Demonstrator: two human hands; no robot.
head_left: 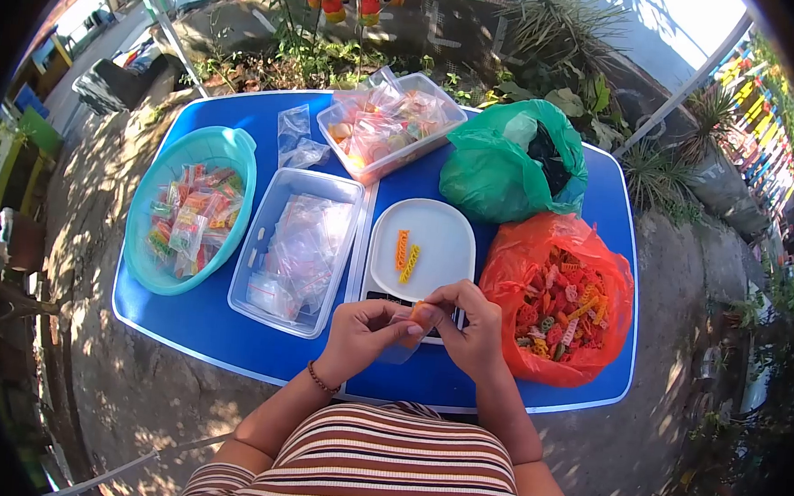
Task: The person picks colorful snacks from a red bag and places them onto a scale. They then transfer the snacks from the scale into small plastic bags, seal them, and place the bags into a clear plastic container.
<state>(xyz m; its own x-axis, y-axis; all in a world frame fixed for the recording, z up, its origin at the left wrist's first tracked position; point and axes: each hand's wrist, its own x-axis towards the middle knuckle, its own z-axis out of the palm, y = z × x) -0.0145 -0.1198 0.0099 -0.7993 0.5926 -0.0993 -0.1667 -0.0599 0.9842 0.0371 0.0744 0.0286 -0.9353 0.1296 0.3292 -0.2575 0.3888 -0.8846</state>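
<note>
Close to my body, my left hand (361, 339) pinches a small clear plastic bag (397, 350). My right hand (472, 330) meets it and grips an orange snack piece (424, 314) at the bag's mouth; the fingers partly cover both. Just beyond them stands a white kitchen scale (444, 224), its front partly hidden by my hands. On its pan lie an orange snack piece (402, 249) and a yellow twisted one (410, 264). To the right, a red plastic bag (503, 254) is full of colourful snack pieces (566, 308).
A clear tub (240, 279) of empty plastic bags and a turquoise basket (136, 232) of filled packets stand left on the blue table (201, 331). Farther back are another tub (450, 128) with bags and a green plastic bag (502, 173). Loose bags (296, 137) lie nearby.
</note>
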